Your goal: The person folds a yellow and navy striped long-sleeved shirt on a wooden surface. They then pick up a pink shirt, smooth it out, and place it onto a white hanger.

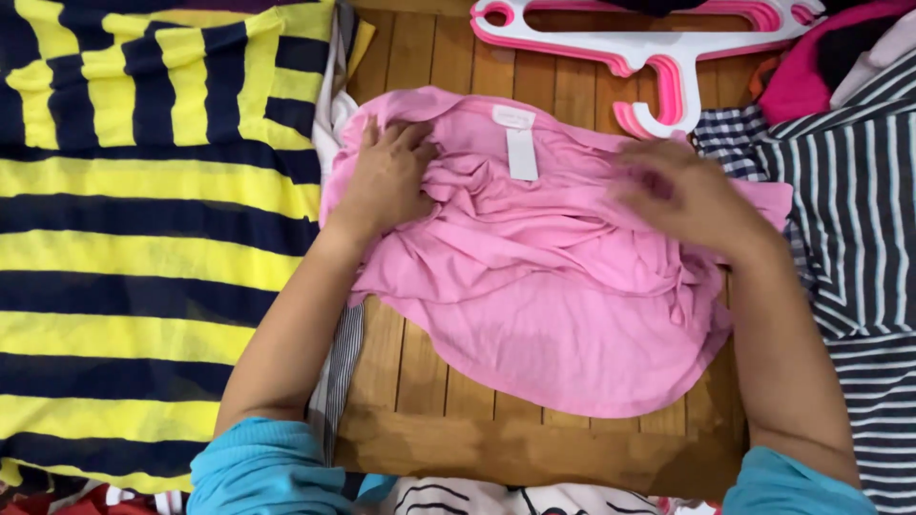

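Wooden slat table (448,381), brown, seen from above, mostly covered in clothing. Centre: pink garment (563,286), thin knit, crumpled and bunched along its upper half, smoother at the rounded lower hem. White sewn-in label (521,143) shows near its top edge, facing up.

Left hand (386,176) lies palm down on the upper left part of the pink garment, fingers spread and slightly curled into the folds, pressing on the cloth, not closed round it. Right hand (682,195) rests on the upper right part of the same garment, blurred; fingers look loosely spread over the fabric, whether they pinch any of it cannot be told. Both forearms bare, turquoise sleeves (258,467) pushed up at the bottom edge of the view.

Left of the pink garment: large yellow and navy striped garment (124,238), laid flat, filling the left third of the view. A narrow grey-striped strip of cloth (342,372) shows between it and the bare wood.

Top, just above the pink garment: stack of pink and white plastic hangers (658,43), hook pointing down, touching or nearly touching the cloth.

Right side: dark striped shirt (859,219) with thin white lines, and a checked piece (730,143) beside the right hand. Magenta fabric (801,76) in the top right corner.
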